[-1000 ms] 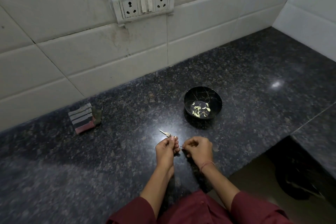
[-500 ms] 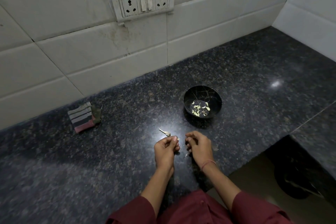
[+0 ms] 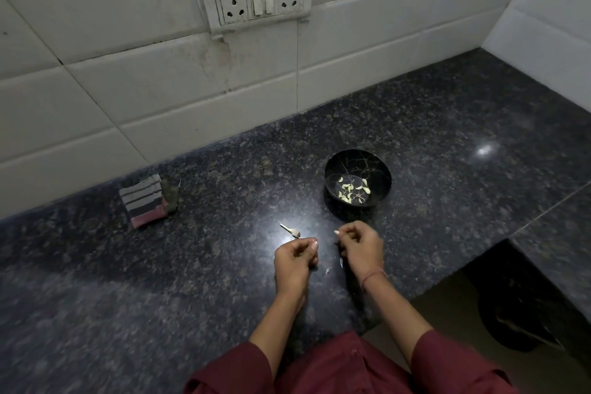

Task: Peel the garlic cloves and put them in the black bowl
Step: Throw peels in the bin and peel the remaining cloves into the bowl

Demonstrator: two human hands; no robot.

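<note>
Two hands over the dark countertop [image 3: 160, 281], close together but not touching. Left hand [image 3: 295, 260]: fingers curled in, can't tell if they hold anything. Right hand [image 3: 361, 244]: pinching a pale garlic clove [image 3: 336, 232] at the fingertips. Peel scraps [image 3: 327, 271] on the stone between the wrists. Garlic stem bit [image 3: 291, 231] just beyond the left hand. Further out, black bowl [image 3: 358, 161] holds peeled cloves [image 3: 351, 192]. Striped cloth [image 3: 144, 198] left, near the wall; socket plate [image 3: 259, 1] on the tiles above.
</note>
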